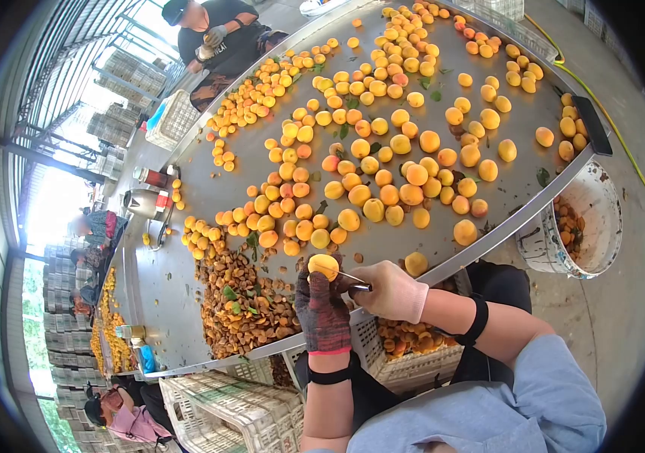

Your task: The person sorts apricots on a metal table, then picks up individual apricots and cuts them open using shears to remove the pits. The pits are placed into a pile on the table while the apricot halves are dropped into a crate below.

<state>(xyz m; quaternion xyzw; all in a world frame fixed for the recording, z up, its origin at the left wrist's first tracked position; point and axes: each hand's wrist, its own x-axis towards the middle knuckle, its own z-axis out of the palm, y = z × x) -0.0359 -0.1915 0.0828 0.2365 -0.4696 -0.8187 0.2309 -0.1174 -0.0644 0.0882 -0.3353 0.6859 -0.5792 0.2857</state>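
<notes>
The left hand, gloved, grips an apricot at the table edge — the right hand is clenched on a knife cutting into it. Light, soft, easily bruised fruit — best cupped round its sides, lightly.
</notes>
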